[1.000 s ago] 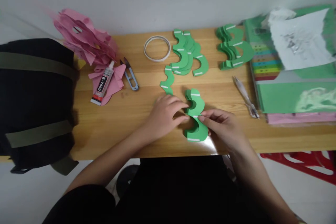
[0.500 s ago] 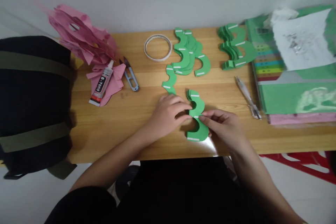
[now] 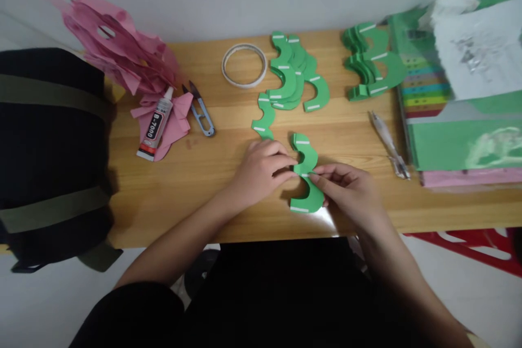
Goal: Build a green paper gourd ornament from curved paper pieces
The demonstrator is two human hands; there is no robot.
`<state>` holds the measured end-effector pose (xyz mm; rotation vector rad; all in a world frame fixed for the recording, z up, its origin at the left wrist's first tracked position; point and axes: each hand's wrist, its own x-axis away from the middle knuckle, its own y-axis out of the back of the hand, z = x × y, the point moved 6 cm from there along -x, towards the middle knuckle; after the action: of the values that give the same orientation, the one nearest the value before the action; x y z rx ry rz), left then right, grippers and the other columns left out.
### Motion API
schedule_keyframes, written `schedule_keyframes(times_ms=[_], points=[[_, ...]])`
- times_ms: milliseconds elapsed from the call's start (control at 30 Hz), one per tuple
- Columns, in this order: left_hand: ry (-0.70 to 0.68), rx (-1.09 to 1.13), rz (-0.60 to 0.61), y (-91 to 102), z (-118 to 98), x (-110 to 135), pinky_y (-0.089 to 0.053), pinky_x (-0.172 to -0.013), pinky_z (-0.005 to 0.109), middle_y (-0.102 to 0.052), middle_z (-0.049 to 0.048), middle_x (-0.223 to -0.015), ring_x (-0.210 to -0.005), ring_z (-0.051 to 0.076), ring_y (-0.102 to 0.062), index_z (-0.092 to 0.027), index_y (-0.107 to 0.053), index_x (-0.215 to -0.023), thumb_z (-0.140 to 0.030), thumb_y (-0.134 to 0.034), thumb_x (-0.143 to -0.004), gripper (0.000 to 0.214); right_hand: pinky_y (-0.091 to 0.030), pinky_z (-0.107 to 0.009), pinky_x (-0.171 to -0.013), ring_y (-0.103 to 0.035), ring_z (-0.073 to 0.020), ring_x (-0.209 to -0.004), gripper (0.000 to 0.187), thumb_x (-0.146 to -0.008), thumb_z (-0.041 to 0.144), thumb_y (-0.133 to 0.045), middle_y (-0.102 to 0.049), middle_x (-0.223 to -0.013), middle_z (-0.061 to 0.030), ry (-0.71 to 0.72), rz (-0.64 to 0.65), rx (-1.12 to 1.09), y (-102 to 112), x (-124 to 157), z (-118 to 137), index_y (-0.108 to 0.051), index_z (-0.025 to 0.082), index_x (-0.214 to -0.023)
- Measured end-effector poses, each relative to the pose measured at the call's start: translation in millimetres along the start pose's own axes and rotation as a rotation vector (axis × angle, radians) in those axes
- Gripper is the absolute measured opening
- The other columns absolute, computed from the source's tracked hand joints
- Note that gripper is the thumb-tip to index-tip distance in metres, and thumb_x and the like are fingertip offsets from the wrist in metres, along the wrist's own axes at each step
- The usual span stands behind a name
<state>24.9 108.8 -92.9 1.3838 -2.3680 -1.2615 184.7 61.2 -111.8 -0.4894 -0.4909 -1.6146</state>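
Observation:
A green curved foam cutout (image 3: pixel 309 159) with white tape strips lies in front of me, its two arches opening to the left. My left hand (image 3: pixel 264 169) pinches its narrow middle from the left. From the right, my right hand (image 3: pixel 346 187) grips the same middle between thumb and fingers, close to a white strip. Just beyond my left hand is a smaller wavy green piece (image 3: pixel 266 117), partly hidden by the fingers. Farther back, several similar green cutouts (image 3: pixel 287 79) overlap in a pile, also with white strips.
Behind lies a tape roll (image 3: pixel 225 68). Left are thread snips (image 3: pixel 203 117), a B-7000 glue tube (image 3: pixel 154 129), pink cutouts (image 3: pixel 118 38) and a black bag (image 3: pixel 49 152). Right are stacked green pieces (image 3: pixel 391 70), a pen (image 3: pixel 387 138) and a green folder (image 3: pixel 460 144) under torn white paper (image 3: pixel 485 49).
The view has shifted slightly, so the table items appear higher. My left thumb and fingertips have come closer together at the cutout's middle; my right hand keeps its grip.

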Motion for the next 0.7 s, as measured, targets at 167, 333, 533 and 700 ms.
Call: schedule_keyframes(times_ms=[167,333,533,700], points=[[-0.005,-0.001,-0.004,-0.1,1.4,0.7,-0.044,-0.077,0.034,-0.069,0.0028,-0.087,-0.082,0.017,-0.063,-0.019,-0.073,-0.087,-0.029,-0.076,-0.080,0.012,-0.049,-0.022,-0.045,-0.056,-0.0084,-0.049,0.032,-0.060,0.039,-0.083,-0.064,-0.063,0.0021,0.102,-0.006,0.038,6.4,6.7,0.2,-0.069,0.020,-0.081],[0.029,-0.014,0.020,-1.2,3.4,1.3,-0.045,-0.080,0.035,-0.068,0.0023,-0.089,-0.085,0.017,-0.062,-0.022,-0.073,-0.089,-0.030,-0.076,-0.080,0.013,-0.055,-0.026,-0.058,-0.062,-0.0113,-0.061,0.029,-0.062,0.033,-0.082,-0.066,-0.071,0.0004,0.172,-0.043,0.102,12.4,14.5,1.0,-0.070,0.021,-0.085],[0.020,-0.009,0.017,0.4,0.8,1.4,-0.045,-0.080,0.035,-0.068,0.0031,-0.089,-0.086,0.018,-0.062,-0.020,-0.073,-0.090,-0.030,-0.073,-0.082,0.012,-0.054,-0.025,-0.057,-0.060,-0.0099,-0.059,0.025,-0.062,0.027,-0.081,-0.065,-0.070,0.0016,0.166,-0.050,0.058,12.2,14.5,-3.2,-0.070,0.021,-0.085],[0.010,-0.008,0.002,0.8,0.5,2.1,-0.045,-0.079,0.036,-0.068,0.0039,-0.089,-0.085,0.019,-0.062,-0.019,-0.073,-0.091,-0.029,-0.073,-0.082,0.013,-0.051,-0.024,-0.055,-0.059,-0.0091,-0.057,0.025,-0.063,0.026,-0.080,-0.065,-0.071,0.0018,0.175,-0.064,0.083,15.3,13.1,-4.1,-0.070,0.021,-0.086]])
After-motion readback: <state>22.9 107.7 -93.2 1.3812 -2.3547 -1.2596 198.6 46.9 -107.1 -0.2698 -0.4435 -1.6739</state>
